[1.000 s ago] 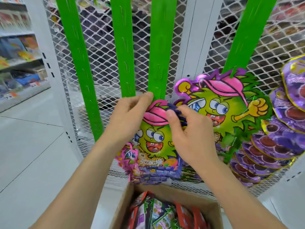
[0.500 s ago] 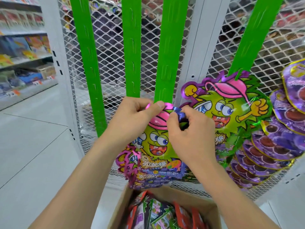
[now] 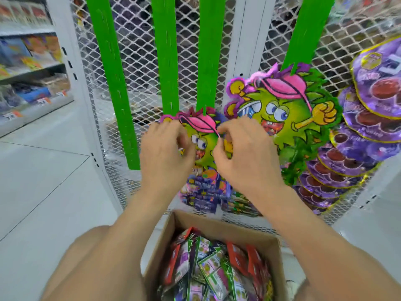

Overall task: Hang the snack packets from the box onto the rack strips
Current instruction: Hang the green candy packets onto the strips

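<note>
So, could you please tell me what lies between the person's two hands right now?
In the head view, the green cartoon-face snack packet sits between the left hand and the right hand, both holding it.

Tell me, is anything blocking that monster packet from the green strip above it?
Nothing visible. The packet, gripped by the left hand and right hand, has its top at the lower end of the green strip; other packets hang below it.

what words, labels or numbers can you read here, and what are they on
No text reads clearly.
Small green monster-shaped foil packet: lettering below the face blurred.
Round purple foil packets: print blurred.
Orange shelf price tags: too small.
Packets in the brown cardboard box: print unreadable.
</note>
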Demonstrator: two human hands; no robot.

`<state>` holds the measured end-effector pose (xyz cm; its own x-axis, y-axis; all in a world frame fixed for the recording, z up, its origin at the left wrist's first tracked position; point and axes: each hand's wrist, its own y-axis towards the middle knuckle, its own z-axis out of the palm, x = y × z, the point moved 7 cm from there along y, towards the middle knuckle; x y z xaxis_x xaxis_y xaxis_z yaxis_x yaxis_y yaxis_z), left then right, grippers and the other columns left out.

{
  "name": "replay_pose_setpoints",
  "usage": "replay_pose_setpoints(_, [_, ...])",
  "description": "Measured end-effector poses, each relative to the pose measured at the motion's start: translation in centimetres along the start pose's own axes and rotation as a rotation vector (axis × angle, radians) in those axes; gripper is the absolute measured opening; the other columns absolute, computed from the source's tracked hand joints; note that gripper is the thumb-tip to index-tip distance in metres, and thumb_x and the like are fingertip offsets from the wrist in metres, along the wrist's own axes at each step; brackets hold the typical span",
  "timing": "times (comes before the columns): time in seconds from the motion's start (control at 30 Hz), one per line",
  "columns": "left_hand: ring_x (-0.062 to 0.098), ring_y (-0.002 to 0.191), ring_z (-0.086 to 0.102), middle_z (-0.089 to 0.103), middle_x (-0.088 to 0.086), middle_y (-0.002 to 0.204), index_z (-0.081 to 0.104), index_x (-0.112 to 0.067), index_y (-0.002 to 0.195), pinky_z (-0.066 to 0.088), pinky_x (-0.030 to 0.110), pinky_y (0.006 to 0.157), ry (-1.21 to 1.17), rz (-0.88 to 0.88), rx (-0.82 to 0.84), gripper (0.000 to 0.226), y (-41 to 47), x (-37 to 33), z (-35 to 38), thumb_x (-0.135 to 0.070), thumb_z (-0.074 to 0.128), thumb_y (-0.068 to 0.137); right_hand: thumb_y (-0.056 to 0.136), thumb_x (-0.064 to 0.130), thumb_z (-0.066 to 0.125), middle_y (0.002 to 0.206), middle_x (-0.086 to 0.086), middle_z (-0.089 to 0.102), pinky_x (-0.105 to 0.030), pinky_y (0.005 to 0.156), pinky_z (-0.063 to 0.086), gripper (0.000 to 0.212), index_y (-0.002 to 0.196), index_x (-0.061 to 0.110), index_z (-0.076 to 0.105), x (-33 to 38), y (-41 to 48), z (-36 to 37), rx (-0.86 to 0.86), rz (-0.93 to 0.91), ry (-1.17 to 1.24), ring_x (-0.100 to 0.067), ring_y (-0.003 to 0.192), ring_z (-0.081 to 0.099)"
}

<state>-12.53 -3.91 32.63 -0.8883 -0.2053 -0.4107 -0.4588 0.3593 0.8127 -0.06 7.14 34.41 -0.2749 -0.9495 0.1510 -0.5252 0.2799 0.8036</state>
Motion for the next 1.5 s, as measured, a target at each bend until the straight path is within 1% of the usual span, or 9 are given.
replay_pose_setpoints(0.23, [0.034,0.090,0.068,0.066,0.003,0.084,0.059,-0.025,0.072,0.053,0.038,0.069,0.263,-0.282,0.859,0.017,-6.4,4.7,7.8,-0.020,0.074,0.076,0.083,0.030,0.062,0.076,-0.002,0.066,-0.043,0.068,0.061,0.014,0.070,0.024,0.061,-0.8,-6.3,7.4,0.924,0.151,-0.005,-0.027,0.070,0.065])
replay_pose_setpoints(0.53, [0.030,0.103,0.074,0.068,0.007,0.090,0.063,-0.006,0.137,0.063,0.043,0.089,0.496,-0.364,1.691,0.058,-21.7,5.9,14.0,-0.034,0.080,0.089,0.096,0.012,0.050,0.064,-0.008,0.030,-0.037,0.063,0.031,0.037,0.063,0.015,0.033,-2.8,-12.2,10.8,1.418,0.012,-0.087,-0.025,0.066,0.035])
replay_pose_setpoints(0.67, [0.030,0.113,0.067,0.063,0.009,0.127,0.062,-0.011,0.126,0.059,0.044,0.092,0.485,-0.454,1.607,0.060,-28.3,8.5,16.0,-0.053,0.078,0.087,0.097,0.011,0.050,0.061,-0.008,0.032,-0.037,0.061,0.029,0.038,0.062,0.015,0.035,-3.4,-12.6,12.0,1.471,0.005,-0.020,-0.021,0.060,0.030])
replay_pose_setpoints(0.9, [0.035,0.124,0.063,0.062,0.012,0.135,0.060,-0.011,0.133,0.056,0.047,0.097,0.617,-0.343,1.538,0.037,-31.7,9.8,17.2,0.001,0.058,0.098,0.098,0.012,0.049,0.063,-0.005,0.030,-0.039,0.060,0.025,0.036,0.064,0.015,0.035,-5.7,-13.3,12.3,1.543,0.007,-0.023,-0.022,0.058,0.024])
replay_pose_setpoints(1.13, [0.030,0.115,0.068,0.068,0.009,0.128,0.065,-0.011,0.131,0.054,0.040,0.087,0.735,-0.212,1.483,0.033,-23.6,7.9,17.0,-0.010,0.056,0.100,0.091,0.000,0.047,0.060,-0.012,0.031,-0.043,0.061,0.022,0.028,0.064,0.009,0.044,-6.4,-13.9,11.7,1.614,0.040,-0.012,-0.023,0.059,0.020])
replay_pose_setpoints(1.2, [0.028,0.114,0.068,0.069,0.007,0.123,0.065,-0.013,0.128,0.050,0.038,0.080,0.760,-0.140,1.485,0.031,-19.7,6.1,16.5,-0.013,0.060,0.098,0.091,0.004,0.053,0.078,-0.027,0.056,-0.038,0.055,0.026,0.020,0.098,-0.005,0.069,-6.8,-13.8,11.6,1.617,0.068,-0.053,-0.024,0.063,0.031])
replay_pose_setpoints(1.3, [0.032,0.098,0.069,0.066,0.007,0.093,0.066,-0.012,0.097,0.050,0.038,0.075,0.686,-0.035,1.505,0.010,-14.2,4.2,15.4,-0.006,0.061,0.092,0.090,0.030,0.075,0.095,-0.011,0.065,-0.032,0.059,0.050,0.058,0.137,0.001,0.059,-7.0,-13.6,11.3,1.635,0.038,-0.103,-0.026,0.074,0.059])
replay_pose_setpoints(1.37, [0.032,0.090,0.071,0.066,0.007,0.086,0.071,-0.009,0.099,0.059,0.040,0.075,0.539,0.005,1.572,0.016,-11.8,4.0,14.5,-0.004,0.059,0.091,0.080,0.049,0.084,0.118,-0.005,0.064,-0.042,0.084,0.060,0.073,0.134,0.007,0.058,-6.9,-13.6,11.1,1.659,-0.002,-0.142,-0.029,0.102,0.067])
replay_pose_setpoints(1.5, [0.023,0.073,0.075,0.065,0.005,0.117,0.070,-0.016,0.131,0.066,0.041,0.072,0.284,-0.130,1.641,0.031,-8.7,5.0,11.8,-0.021,0.069,0.101,0.075,0.040,0.090,0.083,-0.007,0.063,-0.035,0.061,0.053,0.046,0.090,0.008,0.061,-7.5,-12.6,10.2,1.630,0.003,-0.142,-0.027,0.075,0.064])
